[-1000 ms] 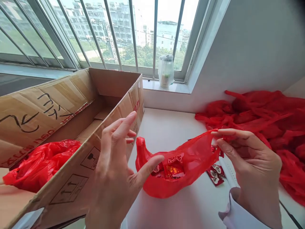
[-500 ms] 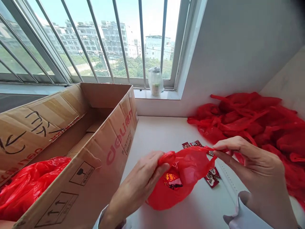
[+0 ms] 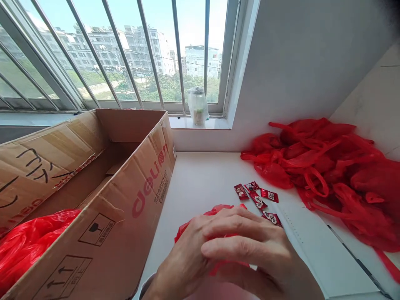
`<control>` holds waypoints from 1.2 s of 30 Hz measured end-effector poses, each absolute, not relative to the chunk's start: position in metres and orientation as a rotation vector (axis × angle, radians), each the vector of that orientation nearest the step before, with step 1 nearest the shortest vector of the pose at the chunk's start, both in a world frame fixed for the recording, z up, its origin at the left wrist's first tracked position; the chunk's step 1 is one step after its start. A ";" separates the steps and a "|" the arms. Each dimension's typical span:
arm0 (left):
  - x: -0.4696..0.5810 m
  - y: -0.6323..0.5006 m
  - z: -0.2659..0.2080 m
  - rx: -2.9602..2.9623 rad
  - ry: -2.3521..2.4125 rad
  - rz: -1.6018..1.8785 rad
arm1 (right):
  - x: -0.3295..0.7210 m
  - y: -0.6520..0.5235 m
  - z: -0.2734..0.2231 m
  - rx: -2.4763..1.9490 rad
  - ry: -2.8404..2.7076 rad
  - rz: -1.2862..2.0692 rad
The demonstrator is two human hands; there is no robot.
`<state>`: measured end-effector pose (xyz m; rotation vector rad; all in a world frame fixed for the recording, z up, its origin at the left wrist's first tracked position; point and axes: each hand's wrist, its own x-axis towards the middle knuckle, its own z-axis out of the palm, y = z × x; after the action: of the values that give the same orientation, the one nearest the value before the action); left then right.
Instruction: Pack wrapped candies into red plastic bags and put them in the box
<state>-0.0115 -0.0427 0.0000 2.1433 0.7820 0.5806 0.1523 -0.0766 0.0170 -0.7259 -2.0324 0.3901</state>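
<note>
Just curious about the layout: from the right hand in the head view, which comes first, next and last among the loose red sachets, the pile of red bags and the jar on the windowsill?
From the right hand:
1. Loose red sachets, just beyond the fingers.
2. Pile of red bags, farther off at the right.
3. Jar, far back on the windowsill.

Barred window (image 3: pixel 125 54) with daylight and city buildings, white sill (image 3: pixel 200 123), grey wall (image 3: pixel 306 62), white table (image 3: pixel 200 179)
</note>
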 end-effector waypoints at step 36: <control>-0.028 -0.029 0.009 3.042 0.941 0.906 | 0.191 -0.017 -0.023 -0.931 -1.875 0.882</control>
<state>-0.0276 -0.0290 0.0092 3.0420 0.9409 0.9062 0.1907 -0.0167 -0.0235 -0.9309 -1.8755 0.8819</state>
